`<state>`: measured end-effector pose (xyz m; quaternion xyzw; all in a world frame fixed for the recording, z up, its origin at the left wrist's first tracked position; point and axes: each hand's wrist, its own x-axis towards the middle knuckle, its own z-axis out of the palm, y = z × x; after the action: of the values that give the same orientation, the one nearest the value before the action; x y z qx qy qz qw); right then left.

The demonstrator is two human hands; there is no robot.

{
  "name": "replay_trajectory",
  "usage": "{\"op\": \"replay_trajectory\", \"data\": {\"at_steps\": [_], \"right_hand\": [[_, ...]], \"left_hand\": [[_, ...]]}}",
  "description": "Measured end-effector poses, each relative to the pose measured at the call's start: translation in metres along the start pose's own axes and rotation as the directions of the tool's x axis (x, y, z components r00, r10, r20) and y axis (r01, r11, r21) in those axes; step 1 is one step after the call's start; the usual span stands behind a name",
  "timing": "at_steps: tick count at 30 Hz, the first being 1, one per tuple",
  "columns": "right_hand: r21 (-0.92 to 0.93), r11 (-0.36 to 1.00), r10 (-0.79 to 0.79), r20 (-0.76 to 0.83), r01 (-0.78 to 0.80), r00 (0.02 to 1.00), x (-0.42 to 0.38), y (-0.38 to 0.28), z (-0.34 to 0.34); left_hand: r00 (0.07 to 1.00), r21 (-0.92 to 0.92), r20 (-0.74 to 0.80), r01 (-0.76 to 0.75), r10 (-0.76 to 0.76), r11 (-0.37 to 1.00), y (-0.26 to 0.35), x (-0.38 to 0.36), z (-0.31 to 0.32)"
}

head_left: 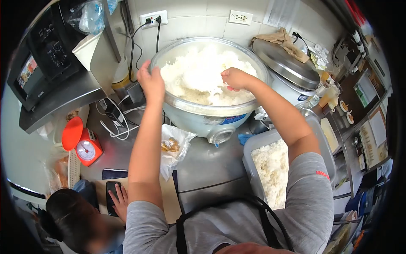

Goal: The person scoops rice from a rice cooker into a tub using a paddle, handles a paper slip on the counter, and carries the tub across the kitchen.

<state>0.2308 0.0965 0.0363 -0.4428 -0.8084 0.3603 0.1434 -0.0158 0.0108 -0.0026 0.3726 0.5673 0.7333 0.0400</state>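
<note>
A large rice cooker [186, 113] stands against the wall, lid off, with a mound of white cooked rice [190, 67] inside. My left hand [151, 82] is at the left side of its rim, thumb and fingers apart. Over the right part of the rice is my right hand [236, 79], its fingers curled closed; I cannot tell what they hold. To the lower right, a grey tub [249, 163] contains more rice, partly hidden behind my right arm.
A red kitchen scale [87, 146] and an open white plastic bag [179, 148] with brown food are on the steel counter [207, 167]. A metal lid [287, 63] rests on another cooker at right. At lower left, another person's hand [119, 199] touches a black phone [111, 197].
</note>
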Motion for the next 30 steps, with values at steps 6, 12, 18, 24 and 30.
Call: {"op": "replay_trajectory", "data": {"at_steps": [6,12,18,24,30], "right_hand": [[0.015,1.000,-0.018,-0.022,0.019,1.000,-0.015,-0.030,-0.033],[0.053,0.997,-0.056,-0.008,0.056,0.998,-0.109,-0.010,-0.076],[-0.123,0.970,0.219,0.050,-0.212,0.974,-0.265,0.068,-0.116],[-0.655,0.710,0.172,-0.197,-0.260,0.965,-0.307,0.130,-0.091],[-0.667,0.744,-0.295,-0.364,-0.027,0.884,-0.222,0.035,-0.104]], "left_hand": [[0.743,-0.696,0.199,0.567,-0.640,0.442,0.059,-0.037,0.069],[0.875,-0.842,0.333,0.444,-0.350,0.308,0.123,-0.108,0.100],[0.613,-0.577,0.785,0.777,-0.093,0.251,0.116,-0.270,0.111],[0.224,0.124,0.956,0.286,-0.192,0.950,0.066,-0.305,0.100],[0.276,0.011,0.949,-0.504,0.149,0.864,0.100,-0.256,0.083]]}}
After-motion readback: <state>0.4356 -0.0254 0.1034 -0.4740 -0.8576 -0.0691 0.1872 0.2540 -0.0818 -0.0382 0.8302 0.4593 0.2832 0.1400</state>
